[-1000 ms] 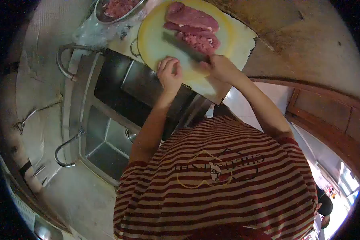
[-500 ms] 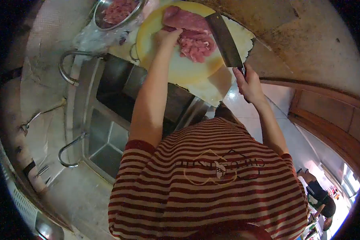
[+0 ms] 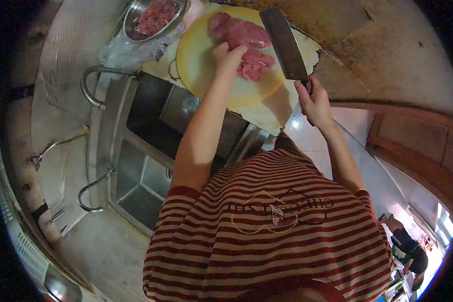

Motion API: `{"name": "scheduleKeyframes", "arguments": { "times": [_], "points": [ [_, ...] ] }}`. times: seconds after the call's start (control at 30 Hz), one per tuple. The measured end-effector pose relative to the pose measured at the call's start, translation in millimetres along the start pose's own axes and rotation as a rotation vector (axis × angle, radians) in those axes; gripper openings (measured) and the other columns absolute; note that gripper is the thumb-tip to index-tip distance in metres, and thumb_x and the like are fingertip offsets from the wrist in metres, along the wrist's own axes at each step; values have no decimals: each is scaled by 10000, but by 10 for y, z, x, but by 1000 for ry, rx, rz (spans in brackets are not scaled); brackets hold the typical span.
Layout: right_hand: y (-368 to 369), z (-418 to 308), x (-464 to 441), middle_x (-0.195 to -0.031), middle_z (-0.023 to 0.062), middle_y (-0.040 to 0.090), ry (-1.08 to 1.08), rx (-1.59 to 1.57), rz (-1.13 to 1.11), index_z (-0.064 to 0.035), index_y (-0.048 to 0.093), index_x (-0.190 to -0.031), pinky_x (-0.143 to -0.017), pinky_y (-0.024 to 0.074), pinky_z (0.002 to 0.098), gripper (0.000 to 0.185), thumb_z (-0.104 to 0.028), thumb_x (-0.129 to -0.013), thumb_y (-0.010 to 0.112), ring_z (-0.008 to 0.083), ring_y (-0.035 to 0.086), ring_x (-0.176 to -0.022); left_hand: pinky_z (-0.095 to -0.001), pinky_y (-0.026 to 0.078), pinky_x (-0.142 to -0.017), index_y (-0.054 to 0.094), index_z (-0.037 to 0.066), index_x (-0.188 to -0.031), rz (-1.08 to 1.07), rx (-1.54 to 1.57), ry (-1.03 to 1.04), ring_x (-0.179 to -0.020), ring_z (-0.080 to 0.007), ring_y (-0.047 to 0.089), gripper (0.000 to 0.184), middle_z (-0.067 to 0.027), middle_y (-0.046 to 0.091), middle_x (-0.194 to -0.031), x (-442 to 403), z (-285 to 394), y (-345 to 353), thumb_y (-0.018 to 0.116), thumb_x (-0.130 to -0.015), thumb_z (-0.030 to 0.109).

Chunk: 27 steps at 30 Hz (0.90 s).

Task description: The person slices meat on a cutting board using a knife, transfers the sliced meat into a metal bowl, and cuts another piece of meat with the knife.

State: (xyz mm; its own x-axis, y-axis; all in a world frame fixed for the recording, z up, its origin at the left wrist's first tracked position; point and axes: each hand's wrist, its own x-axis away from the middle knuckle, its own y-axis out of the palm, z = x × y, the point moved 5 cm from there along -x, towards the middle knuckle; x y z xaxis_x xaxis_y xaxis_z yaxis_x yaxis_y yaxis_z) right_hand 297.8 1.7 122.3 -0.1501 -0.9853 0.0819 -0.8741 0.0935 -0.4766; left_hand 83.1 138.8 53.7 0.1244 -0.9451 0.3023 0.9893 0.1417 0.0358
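Note:
My right hand [image 3: 315, 102] is closed round the handle of a cleaver [image 3: 285, 46], whose broad dark blade stands along the right side of the cutting board. On the round yellowish cutting board [image 3: 199, 83] lies a large piece of raw meat [image 3: 239, 31]. A pile of sliced meat [image 3: 256, 65] sits just in front of it. My left hand [image 3: 229, 56] presses on the left side of this pile, its fingers closing on the slices; the fingertips are partly hidden. The blade is apart from the meat.
A metal bowl of cut meat [image 3: 155, 20] stands on plastic wrap [image 3: 118, 50] at the upper left. Below the board is a steel sink [image 3: 143, 183] with curved taps [image 3: 85, 88]. Wooden cabinets [image 3: 412, 131] are at right. Another person [image 3: 412, 256] bends over at the far lower right.
My left hand has shifted right from the large piece's edge onto the sliced pile, covering part of it. The cleaver stays raised at the right. The whole view has shifted slightly.

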Motion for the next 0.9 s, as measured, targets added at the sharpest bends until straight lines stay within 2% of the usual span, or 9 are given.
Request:
{"name": "scheduleKeyframes", "arguments": {
  "times": [0.13,0.2,0.37,0.47,0.6,0.67,0.7,0.77,0.9],
  "points": [
    [-75,-63,15,-675,201,574,154,97,-96,33,503,-916,-555,444,369,299,-254,-874,574,273,574,-585,-301,450,-835,578,-12,-1033,-251,299,275,-954,-201,590,309,-120,616,-1023,353,684,-93,593,-735,64],
    [18,-14,29,-722,232,595,106,279,-300,19,512,-941,-607,464,419,305,-270,-865,572,362,604,-658,-310,447,-852,540,-17,-1079,-278,374,294,-954,-211,589,340,-125,610,-1028,363,976,-208,575,-747,49],
    [442,-59,47,-798,253,608,-95,412,-502,-11,523,-978,-703,471,491,364,-355,-859,540,407,601,-776,-386,477,-833,415,-16,-1208,-375,576,278,-966,-260,575,447,-147,567,-1107,439,1362,-580,540,-783,47],
    [639,37,-277,-817,247,614,-163,479,-556,-22,520,-987,-713,475,489,369,-369,-862,528,399,606,-792,-428,499,-789,373,21,-1246,-398,451,244,-968,-292,563,472,-157,526,-1167,454,1249,-761,542,-808,76],
    [633,14,-752,-788,244,610,-192,534,-343,2,519,-946,-680,458,475,335,-322,-870,547,406,593,-758,-377,500,-761,423,57,-1229,-324,349,-65,-884,-243,592,430,-130,572,-1085,611,619,-699,572,-829,118],
    [656,-53,-785,-777,241,612,-191,525,-320,6,519,-944,-670,458,484,343,-328,-874,541,413,592,-743,-348,496,-722,483,37,-1179,-238,-150,-198,-838,-217,606,411,-96,611,-1010,440,-273,-903,624,-816,169],
    [673,-64,-781,-777,241,612,-195,525,-323,6,519,-944,-670,458,484,343,-328,-874,541,413,592,-743,-348,496,-722,483,37,-1179,-234,-149,-197,-838,-217,606,411,-96,611,-1010,466,-453,-898,624,-816,169],
    [672,-38,-763,-767,246,610,-161,539,-313,20,516,-940,-663,459,483,356,-330,-877,538,417,594,-733,-320,492,-670,526,22,-1115,-19,-292,97,-779,-193,614,403,-79,628,-949,531,-518,-930,680,-775,173],
    [662,-42,-764,-763,252,609,-196,546,-330,33,515,-936,-666,464,478,370,-332,-875,541,417,598,-730,-312,494,-643,513,13,-1130,-38,-471,170,-728,-184,615,449,-102,629,-927,473,-435,-858,703,-740,132]
  ]
}}
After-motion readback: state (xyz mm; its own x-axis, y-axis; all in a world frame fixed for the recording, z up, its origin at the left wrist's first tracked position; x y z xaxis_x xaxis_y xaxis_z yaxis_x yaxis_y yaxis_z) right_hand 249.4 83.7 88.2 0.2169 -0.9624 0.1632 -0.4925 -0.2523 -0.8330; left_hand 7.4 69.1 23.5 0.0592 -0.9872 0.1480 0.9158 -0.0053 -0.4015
